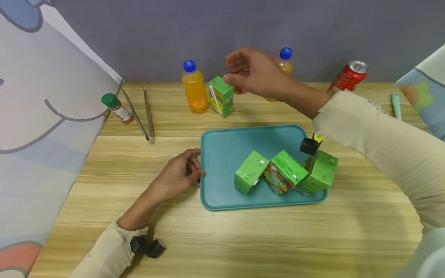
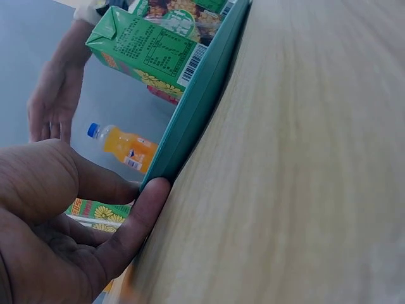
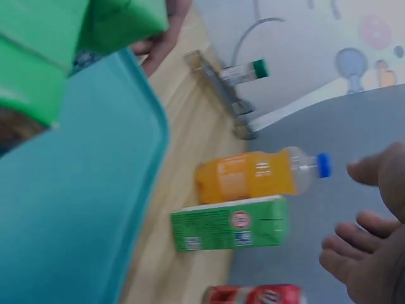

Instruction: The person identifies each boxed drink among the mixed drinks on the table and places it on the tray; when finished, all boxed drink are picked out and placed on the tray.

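At the left side of a teal tray, my left hand pinches the rim between thumb and fingers. Three green drink cartons stand on the tray's near right part. My right hand is raised in the air beyond the tray with its fingers loosely extended and holds nothing. Below and left of it are a green carton with a straw and a bottle of orange drink. A red can next to that carton is mostly hidden by the right hand in the head view.
Another orange drink bottle is partly behind the right forearm. A red can stands at the back right, near a mint-green handle. Metal tongs and a green-capped shaker are at the back left. A grey panel borders the table behind.
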A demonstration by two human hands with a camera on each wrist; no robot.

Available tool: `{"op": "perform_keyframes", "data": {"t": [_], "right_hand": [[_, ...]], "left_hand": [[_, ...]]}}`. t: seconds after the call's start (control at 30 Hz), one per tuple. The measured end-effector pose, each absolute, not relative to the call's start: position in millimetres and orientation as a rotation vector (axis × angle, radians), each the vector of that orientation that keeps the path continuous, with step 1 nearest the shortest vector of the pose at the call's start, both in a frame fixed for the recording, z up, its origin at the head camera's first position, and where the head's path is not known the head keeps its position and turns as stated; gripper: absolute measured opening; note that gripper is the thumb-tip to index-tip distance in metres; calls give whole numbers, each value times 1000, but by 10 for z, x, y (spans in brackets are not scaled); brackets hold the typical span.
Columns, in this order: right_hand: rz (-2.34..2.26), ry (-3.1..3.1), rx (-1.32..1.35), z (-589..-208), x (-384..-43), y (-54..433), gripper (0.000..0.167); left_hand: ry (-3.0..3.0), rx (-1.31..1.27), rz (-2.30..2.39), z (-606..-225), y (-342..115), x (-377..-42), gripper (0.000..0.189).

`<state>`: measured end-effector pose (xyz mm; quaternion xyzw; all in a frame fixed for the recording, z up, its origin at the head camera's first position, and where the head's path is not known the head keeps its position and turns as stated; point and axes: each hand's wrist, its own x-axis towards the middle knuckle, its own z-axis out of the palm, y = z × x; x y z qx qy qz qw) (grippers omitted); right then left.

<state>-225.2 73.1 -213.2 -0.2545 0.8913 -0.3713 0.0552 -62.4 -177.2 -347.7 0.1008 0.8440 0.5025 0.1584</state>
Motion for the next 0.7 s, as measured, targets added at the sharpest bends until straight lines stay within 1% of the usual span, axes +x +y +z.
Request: {"op": "perform_keyframes", "data": {"t": [0.13,0.2,0.27,0.37,0.47,0.6,0.7], "right_hand": [[-959,2719,-606,-2273,-2378,608,71],[-840,2695,-569,-2327,-2424,560,79],[-765,2662,-576,-2380,-2473,514,81],[-749,2606,-591,-2449,-2541,464,77],[-759,2576,-594,-2525,-2597,428,63],[-803,2548,-556,-2631,-2631,409,51],[-861,2551,-521,-2691,-2650,418,48]], "left_hand": [[2408,298,1435,-3488,-1748,-621,60],[2408,298,1435,-3490,-1734,-618,60],[2409,296,1433,-3495,-1733,-621,60],[2411,294,1436,-3497,-1733,-625,60],[2415,296,1441,-3494,-1740,-621,60],[2406,296,1453,-3486,-1739,-617,61],[2401,292,1456,-3483,-1732,-621,61]]}}
